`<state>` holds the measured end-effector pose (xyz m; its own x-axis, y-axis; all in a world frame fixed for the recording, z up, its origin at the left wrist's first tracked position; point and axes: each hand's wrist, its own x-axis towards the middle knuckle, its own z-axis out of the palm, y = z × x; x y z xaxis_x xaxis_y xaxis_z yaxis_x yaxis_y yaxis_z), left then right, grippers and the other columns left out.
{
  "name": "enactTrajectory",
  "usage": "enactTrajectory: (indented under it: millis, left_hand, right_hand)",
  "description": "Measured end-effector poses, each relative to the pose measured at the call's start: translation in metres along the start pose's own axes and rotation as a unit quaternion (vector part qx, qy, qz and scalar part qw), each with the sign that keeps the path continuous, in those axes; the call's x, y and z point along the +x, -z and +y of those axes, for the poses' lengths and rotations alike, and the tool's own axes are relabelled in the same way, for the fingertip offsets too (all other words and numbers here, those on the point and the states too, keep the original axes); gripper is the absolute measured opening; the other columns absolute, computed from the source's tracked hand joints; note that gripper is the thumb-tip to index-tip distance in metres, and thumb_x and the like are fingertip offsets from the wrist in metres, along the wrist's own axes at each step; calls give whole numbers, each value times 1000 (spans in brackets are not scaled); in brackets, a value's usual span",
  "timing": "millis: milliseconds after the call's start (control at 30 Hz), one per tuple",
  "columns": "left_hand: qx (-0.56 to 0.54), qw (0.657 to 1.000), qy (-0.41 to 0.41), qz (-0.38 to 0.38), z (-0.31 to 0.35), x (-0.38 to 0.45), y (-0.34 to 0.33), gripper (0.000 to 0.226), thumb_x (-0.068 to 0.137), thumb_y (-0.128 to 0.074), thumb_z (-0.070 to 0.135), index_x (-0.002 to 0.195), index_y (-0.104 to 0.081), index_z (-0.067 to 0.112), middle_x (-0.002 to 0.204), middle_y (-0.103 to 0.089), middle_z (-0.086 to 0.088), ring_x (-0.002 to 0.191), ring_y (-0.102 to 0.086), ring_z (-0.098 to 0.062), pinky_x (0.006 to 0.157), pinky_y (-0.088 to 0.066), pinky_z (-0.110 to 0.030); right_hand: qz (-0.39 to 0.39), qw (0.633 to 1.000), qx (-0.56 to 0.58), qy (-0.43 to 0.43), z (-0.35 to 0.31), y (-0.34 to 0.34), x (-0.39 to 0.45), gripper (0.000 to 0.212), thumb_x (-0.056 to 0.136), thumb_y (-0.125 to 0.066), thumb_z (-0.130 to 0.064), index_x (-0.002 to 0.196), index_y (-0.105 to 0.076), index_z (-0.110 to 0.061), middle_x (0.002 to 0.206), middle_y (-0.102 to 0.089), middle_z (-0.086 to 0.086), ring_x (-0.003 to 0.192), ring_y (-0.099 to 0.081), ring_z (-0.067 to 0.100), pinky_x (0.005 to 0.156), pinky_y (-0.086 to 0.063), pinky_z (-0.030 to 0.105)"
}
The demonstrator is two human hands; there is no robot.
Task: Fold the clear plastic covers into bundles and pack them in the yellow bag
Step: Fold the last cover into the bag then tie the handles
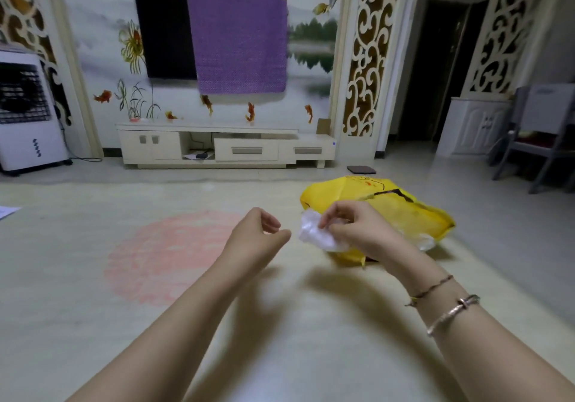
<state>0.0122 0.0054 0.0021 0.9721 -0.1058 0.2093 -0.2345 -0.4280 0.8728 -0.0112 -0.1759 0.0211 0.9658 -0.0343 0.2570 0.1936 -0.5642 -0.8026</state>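
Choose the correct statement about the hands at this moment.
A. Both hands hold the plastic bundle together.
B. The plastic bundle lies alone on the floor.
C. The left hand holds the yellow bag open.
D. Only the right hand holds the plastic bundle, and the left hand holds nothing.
D. The right hand pinches the crumpled clear plastic bundle in front of the yellow bag, while the left hand is beside it, fingers loosely curled, holding nothing.

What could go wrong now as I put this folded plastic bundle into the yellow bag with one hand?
The right hand alone pinches the plastic bundle, so it may spring open before it goes in. The left hand holds nothing and is off the yellow bag, which lies slumped on the floor; its mouth could stay closed or slide away. More clear plastic already sticks out at the bag's edge and might be pushed out.
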Motion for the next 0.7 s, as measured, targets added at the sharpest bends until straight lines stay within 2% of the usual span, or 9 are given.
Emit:
enactTrajectory:
  millis: [133, 267, 367, 467, 567, 633, 700]
  left_hand:
    - [43, 997, -5, -58, 24, -5, -26, 30, 82, -69, 36, 97, -57, 12, 90, -60, 2, 71, -51, -10, 59, -38, -24]
    - [60, 996, -12, -62, 32, -6, -59, 35, 80, -72, 40, 90, -49, 15, 82, -54, 3, 68, -48, -9, 56, -35, -22]
    - [70, 996, -9, -51, 28, -3, -82, 39, 79, -72, 42, 87, -45, 16, 81, -54, 1, 70, -48, -13, 54, -34, -25]
    - [51, 998, -14, -32, 20, 3, -100, 32, 83, -69, 36, 81, -42, 18, 76, -54, 2, 66, -48, -14, 56, -35, -27]
    - [41, 998, -40, -10, 12, 12, -109, 21, 86, -60, 23, 75, -44, 17, 72, -54, 0, 66, -47, -16, 58, -36, -27]
    - [36, 996, -74, -18, 10, 13, -110, 19, 84, -58, 16, 71, -44, 15, 66, -49, 2, 62, -42, -14, 56, -33, -24]
    - [17, 993, -105, -43, 8, 15, -112, 24, 81, -57, 12, 66, -40, 17, 59, -41, 5, 57, -36, -11, 51, -28, -21]
  right_hand:
    - [46, 999, -24, -6, 16, 50, -30, 18, 69, -52, -6, 66, -64, -19, 67, -56, -5, 65, -46, 10, 51, -33, 14]
    - [140, 989, -48, -30, 50, 82, -51, 18, 67, -51, -10, 62, -64, -22, 70, -60, -6, 67, -51, 13, 55, -35, 21]
    - [169, 984, -49, -43, 72, 92, -58, 19, 69, -52, -10, 63, -65, -23, 68, -59, -8, 62, -49, 10, 55, -33, 24]
    - [127, 991, -40, -25, 88, 89, -48, 26, 82, -55, -4, 76, -68, -25, 77, -63, -6, 63, -51, 13, 58, -39, 26]
    - [57, 998, -32, 12, 87, 79, -25, 30, 87, -53, -2, 89, -69, -27, 101, -70, -5, 88, -63, 24, 81, -51, 36]
    - [25, 999, -35, 21, 81, 69, -11, 34, 87, -51, -1, 93, -69, -29, 106, -68, -9, 99, -62, 17, 87, -51, 33]
    - [5, 999, -41, 4, 82, 57, 8, 37, 84, -48, 1, 96, -66, -29, 104, -67, -8, 97, -61, 13, 83, -51, 26]
